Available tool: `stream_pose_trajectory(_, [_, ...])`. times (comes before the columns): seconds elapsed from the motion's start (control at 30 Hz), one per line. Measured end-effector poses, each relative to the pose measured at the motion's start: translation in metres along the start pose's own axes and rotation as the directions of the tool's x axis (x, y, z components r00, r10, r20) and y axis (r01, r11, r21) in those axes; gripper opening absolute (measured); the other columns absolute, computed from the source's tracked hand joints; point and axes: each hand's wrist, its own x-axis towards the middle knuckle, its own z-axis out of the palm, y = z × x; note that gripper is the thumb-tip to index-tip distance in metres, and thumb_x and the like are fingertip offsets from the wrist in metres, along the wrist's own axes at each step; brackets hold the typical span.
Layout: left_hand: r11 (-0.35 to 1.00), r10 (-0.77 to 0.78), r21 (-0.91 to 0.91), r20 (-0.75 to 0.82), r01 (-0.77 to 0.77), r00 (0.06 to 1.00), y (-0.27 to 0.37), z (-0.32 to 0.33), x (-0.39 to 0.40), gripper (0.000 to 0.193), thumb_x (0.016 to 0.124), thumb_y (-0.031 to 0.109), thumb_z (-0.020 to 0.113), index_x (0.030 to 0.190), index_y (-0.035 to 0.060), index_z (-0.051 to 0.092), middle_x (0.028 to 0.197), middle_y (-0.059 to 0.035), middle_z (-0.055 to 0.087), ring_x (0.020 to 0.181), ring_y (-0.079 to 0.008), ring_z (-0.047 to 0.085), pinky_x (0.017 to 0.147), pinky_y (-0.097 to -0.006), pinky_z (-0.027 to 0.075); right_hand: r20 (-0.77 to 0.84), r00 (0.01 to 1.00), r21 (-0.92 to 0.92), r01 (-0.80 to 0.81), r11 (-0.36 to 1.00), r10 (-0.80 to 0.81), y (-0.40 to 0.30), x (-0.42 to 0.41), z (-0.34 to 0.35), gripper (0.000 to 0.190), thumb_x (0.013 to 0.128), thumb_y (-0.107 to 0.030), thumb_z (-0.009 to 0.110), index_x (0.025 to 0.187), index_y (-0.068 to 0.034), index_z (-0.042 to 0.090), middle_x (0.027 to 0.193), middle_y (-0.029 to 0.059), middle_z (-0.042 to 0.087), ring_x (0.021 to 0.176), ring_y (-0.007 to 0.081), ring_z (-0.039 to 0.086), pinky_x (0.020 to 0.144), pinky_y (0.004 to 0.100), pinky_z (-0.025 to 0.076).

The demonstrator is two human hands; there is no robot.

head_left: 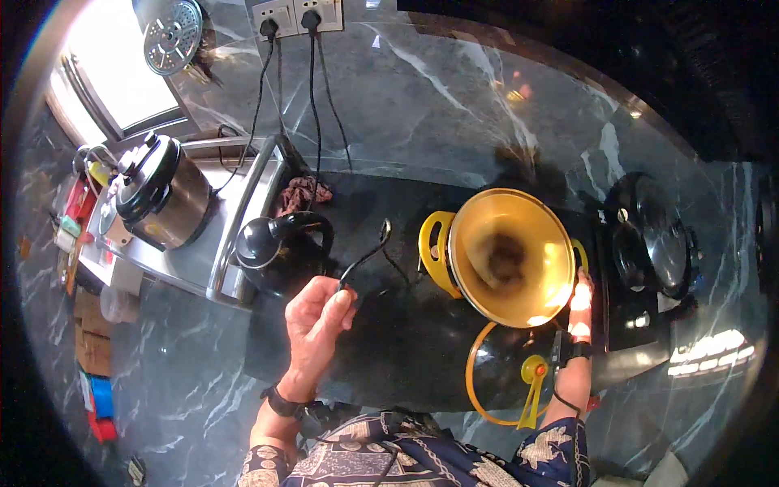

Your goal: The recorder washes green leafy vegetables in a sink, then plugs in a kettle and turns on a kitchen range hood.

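Observation:
My left hand (322, 310) holds one end of a thin dark rod or cable (364, 255) with a curved, shiny tip, raised above the black countertop. To the right stands a yellow pot (487, 243) with two handles and dark brown staining on its inner bottom. Against the pot's right side lies my right hand (581, 304), near the right handle; its fingers are partly hidden, and whether it grips is unclear. Below the pot, a glass lid (484, 389) with an orange rim and a yellow-green knob lies close to my right forearm.
A black kettle (283, 255) and a crumpled cloth (304, 193) are left of the pot. Farther left, an electric pressure cooker (167, 195) stands on a metal surface. Black cookware (657, 237) sits at right. Cords hang from wall sockets (298, 17).

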Motion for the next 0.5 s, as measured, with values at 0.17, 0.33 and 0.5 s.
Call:
stream_pose_trajectory(0.17, [0.998,0.041,-0.052,0.155,-0.033,0.987,0.022,-0.024,-0.018,0.015,0.086,0.013,0.057,0.084,-0.0019,0.056,0.063,-0.001,0.053,0.053,-0.0057,0.047,0.048,-0.0187,0.036,0.193,0.98,0.144,0.015,0.989,-0.043,0.008,-0.005,-0.016,0.024,0.084,-0.025,0.06,0.094,-0.003,0.057,0.089,0.0074,0.06,0.078,0.0181,0.058,0.061,0.0344,0.05])
stream_pose_trajectory(0.33, [0.999,0.045,-0.029,0.178,-0.04,0.983,0.032,-0.06,-0.017,0.015,0.086,0.013,0.058,0.086,-0.0019,0.056,0.063,-0.002,0.054,0.053,-0.0066,0.049,0.048,-0.019,0.037,-0.049,0.997,0.095,-0.056,0.994,0.061,0.041,0.019,-0.013,0.025,0.087,-0.027,0.055,0.094,-0.003,0.058,0.086,0.0077,0.061,0.078,0.0186,0.058,0.062,0.0336,0.048])
stream_pose_trajectory(0.5, [0.988,0.114,-0.115,0.083,-0.104,0.99,0.059,-0.097,-0.03,0.017,0.085,0.014,0.058,0.085,-0.0031,0.054,0.066,-0.0042,0.053,0.05,-0.0085,0.046,0.047,-0.0198,0.037,0.127,0.975,-0.019,-0.182,0.983,0.183,0.04,0.006,-0.007,0.036,0.088,-0.031,0.048,0.095,0.002,0.057,0.09,0.011,0.062,0.079,0.0218,0.058,0.069,0.0375,0.047])
